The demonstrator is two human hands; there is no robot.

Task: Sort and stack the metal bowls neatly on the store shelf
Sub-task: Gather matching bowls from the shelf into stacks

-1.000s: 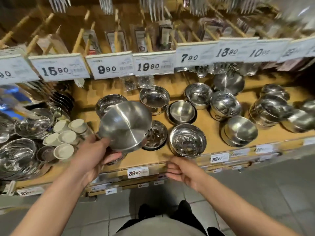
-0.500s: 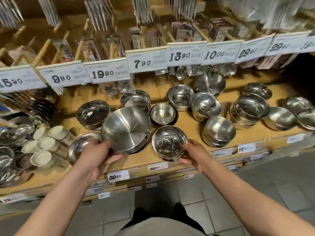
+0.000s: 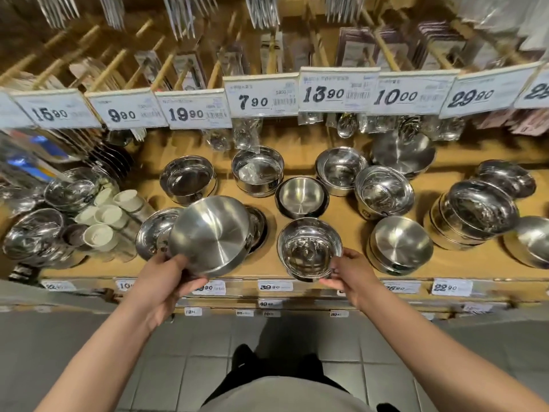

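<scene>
Left hand (image 3: 166,281) grips the big bowl (image 3: 212,234), tipped with its base toward me, held above the front of the shelf (image 3: 347,224), thumb under the rim. Right hand (image 3: 352,276) pinches the near-right rim of the small bowl (image 3: 309,248), which sits upright at the shelf's front edge, just right of the big one.

Step in hand, as I read it: picking up the small bowl to pair it with a match. I'd lift straight up, keep it level, and clear the front lip before swinging either way. Polished steel looks slippery, so I'd want thumb inside and fingers outside the wall, not just fingertips on the rim.

Likely homes: the brushed stack (image 3: 399,246) just to the right, or the shiny stack (image 3: 383,193) behind it. I'd match finish and diameter before nesting, and lower slowly so the bowl seats flat rather than tilted

Risk: the tipped big bowl knocking the bowl (image 3: 156,231) beneath it
</scene>
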